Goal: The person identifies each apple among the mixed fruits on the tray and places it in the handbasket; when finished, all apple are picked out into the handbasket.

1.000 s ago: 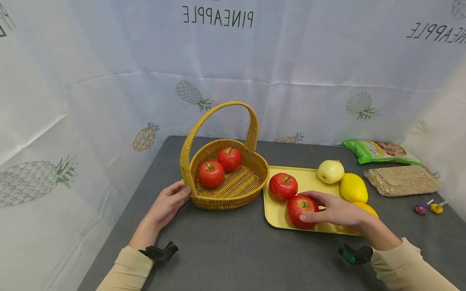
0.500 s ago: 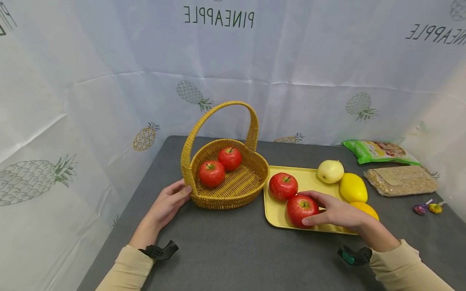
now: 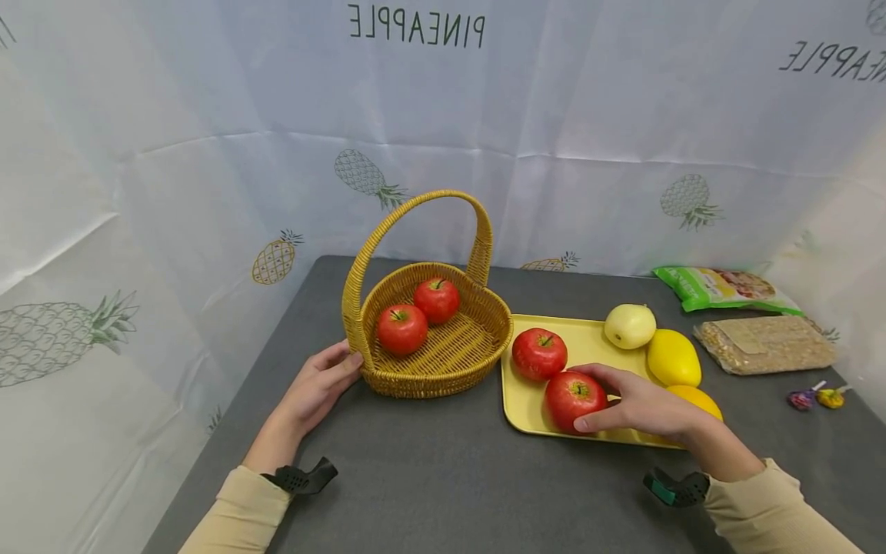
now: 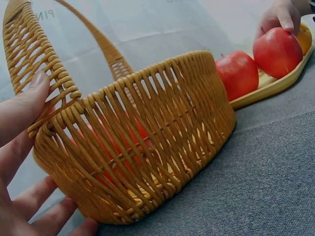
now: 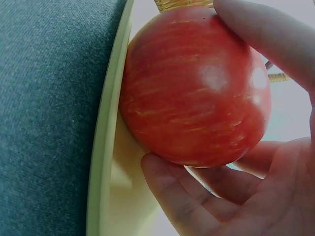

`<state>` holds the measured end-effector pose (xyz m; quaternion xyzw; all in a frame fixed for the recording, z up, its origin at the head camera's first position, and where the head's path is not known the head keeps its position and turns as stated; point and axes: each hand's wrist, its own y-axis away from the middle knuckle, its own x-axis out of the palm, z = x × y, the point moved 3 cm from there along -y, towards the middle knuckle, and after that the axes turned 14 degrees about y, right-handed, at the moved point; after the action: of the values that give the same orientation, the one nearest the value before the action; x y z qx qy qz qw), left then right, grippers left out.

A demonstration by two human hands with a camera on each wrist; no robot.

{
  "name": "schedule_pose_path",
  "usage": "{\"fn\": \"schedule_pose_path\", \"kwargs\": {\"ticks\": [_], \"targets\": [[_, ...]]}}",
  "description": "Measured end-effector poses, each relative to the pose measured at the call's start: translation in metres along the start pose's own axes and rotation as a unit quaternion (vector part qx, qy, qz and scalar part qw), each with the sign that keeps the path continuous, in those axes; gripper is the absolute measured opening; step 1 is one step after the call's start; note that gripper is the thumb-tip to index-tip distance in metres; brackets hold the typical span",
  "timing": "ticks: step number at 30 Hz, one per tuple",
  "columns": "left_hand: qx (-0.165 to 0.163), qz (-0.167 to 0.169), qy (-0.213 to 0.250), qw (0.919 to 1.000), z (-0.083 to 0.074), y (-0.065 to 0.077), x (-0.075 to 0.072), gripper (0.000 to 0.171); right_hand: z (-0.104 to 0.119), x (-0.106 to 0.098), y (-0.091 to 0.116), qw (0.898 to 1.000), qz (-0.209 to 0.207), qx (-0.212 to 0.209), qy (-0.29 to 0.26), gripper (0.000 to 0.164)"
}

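Two red apples [image 3: 402, 330] lie in the wicker basket [image 3: 422, 387], which has a tall arched handle. At its left end my left hand [image 3: 321, 388] rests with the thumb on the handle's base, the fingers spread against the woven wall in the left wrist view. My right hand [image 3: 644, 400] grips another red apple [image 3: 575, 400] at the near left of the yellow tray [image 3: 515, 415]. In the right wrist view the thumb lies on one side of this apple [image 5: 197, 88] and curled fingers on the other. Beside it on the tray is one more red apple [image 3: 539, 354].
A pale round fruit [image 3: 629, 326] and two yellow fruits [image 3: 673, 358] are on the tray's right part. Beyond stand a green snack bag [image 3: 723, 290], a clear bag of grains [image 3: 764, 344] and two lollipops [image 3: 801, 398]. A pineapple-print curtain [image 3: 581, 100] borders the grey table [image 3: 443, 477].
The hands, the basket and the fruit stay as they were; only the head view has shifted very slightly.
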<state>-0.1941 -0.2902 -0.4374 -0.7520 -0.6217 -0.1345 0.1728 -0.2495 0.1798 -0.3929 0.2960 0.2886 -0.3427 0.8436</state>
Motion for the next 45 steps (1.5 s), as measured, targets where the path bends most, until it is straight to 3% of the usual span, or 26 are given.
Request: {"fn": "schedule_pose_path", "kwargs": {"ticks": [11, 21, 27, 36, 45], "targets": [[-0.002, -0.006, 0.002, 1.0000, 0.000, -0.001, 0.000, 0.043, -0.001, -0.007, 0.002, 0.999, -0.033, 0.018, 0.032, 0.070], [0.000, -0.001, 0.002, 1.0000, 0.000, 0.000, -0.001, 0.040, 0.003, -0.011, 0.007, 0.999, -0.034, 0.023, 0.006, 0.069], [0.004, 0.000, 0.004, 1.0000, 0.000, 0.001, 0.000, 0.040, 0.013, -0.023, 0.008, 0.999, -0.033, 0.009, -0.020, 0.073], [0.003, -0.004, 0.010, 0.9999, 0.001, 0.002, -0.001, 0.036, 0.037, -0.039, -0.002, 0.999, -0.033, -0.008, -0.013, 0.073], [0.003, -0.006, -0.002, 1.0000, 0.001, 0.000, 0.001, 0.050, 0.051, -0.044, -0.012, 0.998, -0.042, -0.030, -0.019, 0.068]]}}
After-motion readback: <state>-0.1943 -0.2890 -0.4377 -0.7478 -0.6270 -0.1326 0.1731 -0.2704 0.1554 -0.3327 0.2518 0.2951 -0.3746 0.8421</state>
